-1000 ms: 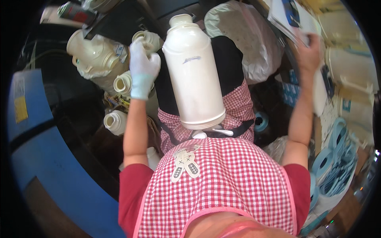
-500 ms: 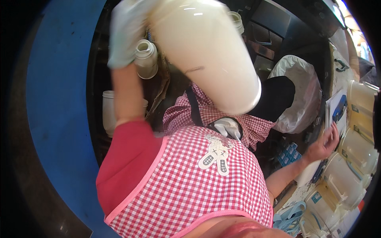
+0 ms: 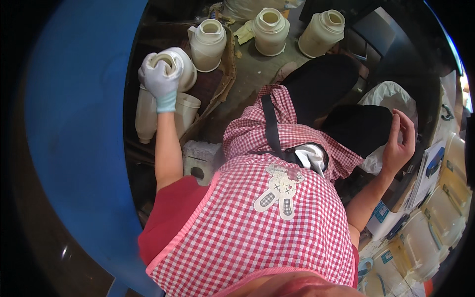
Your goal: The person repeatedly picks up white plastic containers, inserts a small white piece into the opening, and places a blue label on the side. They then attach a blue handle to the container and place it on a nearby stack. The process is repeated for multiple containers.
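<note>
At the far left, my left hand (image 3: pixel 160 79), in a white glove with a light-green cuff, closes round the mouth of a cream plastic jug (image 3: pixel 186 72). That jug stands among others in a cardboard box (image 3: pixel 228 74). Right behind it is another cream jug (image 3: pixel 209 45) with a spout. Nearer me, a cream vessel (image 3: pixel 145 116) and an open-topped cream container (image 3: pixel 186 111) sit by my left wrist. My bare right hand (image 3: pixel 400 142) is raised beside my right knee, its fingers loosely bent and apart, with nothing visible in them.
Two more spouted jugs, a middle one (image 3: pixel 271 32) and a right one (image 3: pixel 322 33), stand on the floor ahead. A lined white bag (image 3: pixel 391 96) is beyond my right knee. Several cream containers (image 3: pixel 424 237) line the right bench. A blue surface (image 3: pixel 79 123) runs along my left.
A large cream vessel held up close before me is gone from there. My left hand has come down onto a jug by the box. My right hand has moved from the bench toward my knee.
</note>
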The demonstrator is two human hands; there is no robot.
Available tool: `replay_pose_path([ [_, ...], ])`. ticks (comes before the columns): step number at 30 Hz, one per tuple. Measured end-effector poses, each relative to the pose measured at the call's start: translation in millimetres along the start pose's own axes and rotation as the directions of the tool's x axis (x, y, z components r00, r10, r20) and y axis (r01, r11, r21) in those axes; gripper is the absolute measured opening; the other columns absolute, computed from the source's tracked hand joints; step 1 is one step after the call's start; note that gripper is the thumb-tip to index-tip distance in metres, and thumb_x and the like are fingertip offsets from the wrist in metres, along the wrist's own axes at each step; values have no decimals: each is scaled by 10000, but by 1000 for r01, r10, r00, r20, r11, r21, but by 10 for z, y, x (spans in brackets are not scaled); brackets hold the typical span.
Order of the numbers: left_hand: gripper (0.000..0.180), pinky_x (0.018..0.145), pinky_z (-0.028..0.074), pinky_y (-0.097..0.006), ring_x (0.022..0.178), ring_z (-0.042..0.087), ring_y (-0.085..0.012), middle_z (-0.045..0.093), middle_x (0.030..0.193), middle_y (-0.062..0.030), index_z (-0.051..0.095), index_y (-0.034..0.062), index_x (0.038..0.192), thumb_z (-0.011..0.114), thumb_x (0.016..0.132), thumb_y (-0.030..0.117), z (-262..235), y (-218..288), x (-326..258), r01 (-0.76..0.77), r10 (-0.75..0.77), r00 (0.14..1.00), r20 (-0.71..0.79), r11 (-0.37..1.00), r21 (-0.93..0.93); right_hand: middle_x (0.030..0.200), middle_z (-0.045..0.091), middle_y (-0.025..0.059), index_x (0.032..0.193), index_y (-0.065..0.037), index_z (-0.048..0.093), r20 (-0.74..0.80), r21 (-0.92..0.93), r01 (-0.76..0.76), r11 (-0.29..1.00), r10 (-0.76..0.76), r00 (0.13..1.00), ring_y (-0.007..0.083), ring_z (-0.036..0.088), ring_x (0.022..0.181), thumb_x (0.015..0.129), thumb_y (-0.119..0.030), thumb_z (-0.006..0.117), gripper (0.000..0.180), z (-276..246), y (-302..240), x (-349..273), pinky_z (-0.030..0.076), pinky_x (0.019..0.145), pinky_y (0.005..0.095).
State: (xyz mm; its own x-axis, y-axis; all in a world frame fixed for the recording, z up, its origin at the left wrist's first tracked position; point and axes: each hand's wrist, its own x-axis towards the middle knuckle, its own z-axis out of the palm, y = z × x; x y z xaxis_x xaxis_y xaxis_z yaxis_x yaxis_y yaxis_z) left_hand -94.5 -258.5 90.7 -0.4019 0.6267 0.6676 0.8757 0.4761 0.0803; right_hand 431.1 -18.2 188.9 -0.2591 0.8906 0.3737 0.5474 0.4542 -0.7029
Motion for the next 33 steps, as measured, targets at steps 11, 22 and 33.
replay_pose_path([
  [11, 737, 1181, 400, -492, 1399, 444, -426, 399, 1536, -279, 500, -22, 1356, 893, 801, 263, 825, -503, 195, 253, -253, 967, 11, 966, -61, 1009, 743, 52, 1106, 8, 745, 120, -143, -156, 977, 173, 977, 112, 675, 913, 996, -41, 705, 127, 7, 147, -300, 527, 839, 253],
  [22, 456, 959, 526, -504, 1052, 694, -375, 740, 1129, -156, 758, 68, 1134, 833, 733, 274, 861, -1032, -1800, -408, -83, -356, 931, 910, -74, 1004, 733, 71, 1095, -2, 738, 282, -140, -76, 987, 114, 953, 148, 695, 932, 969, -17, 718, 128, 259, 124, -168, 543, 867, 275],
  [33, 203, 822, 571, -368, 991, 705, -248, 696, 1000, -117, 714, -38, 1077, 698, 961, 128, -1677, 1245, 978, 294, 123, 828, 547, 736, -610, 1366, 671, 164, 1473, 18, 534, 536, 527, -554, 644, 254, 805, 217, 670, 1206, 1123, -263, 524, 449, 734, 94, -381, 529, 1020, 334],
])
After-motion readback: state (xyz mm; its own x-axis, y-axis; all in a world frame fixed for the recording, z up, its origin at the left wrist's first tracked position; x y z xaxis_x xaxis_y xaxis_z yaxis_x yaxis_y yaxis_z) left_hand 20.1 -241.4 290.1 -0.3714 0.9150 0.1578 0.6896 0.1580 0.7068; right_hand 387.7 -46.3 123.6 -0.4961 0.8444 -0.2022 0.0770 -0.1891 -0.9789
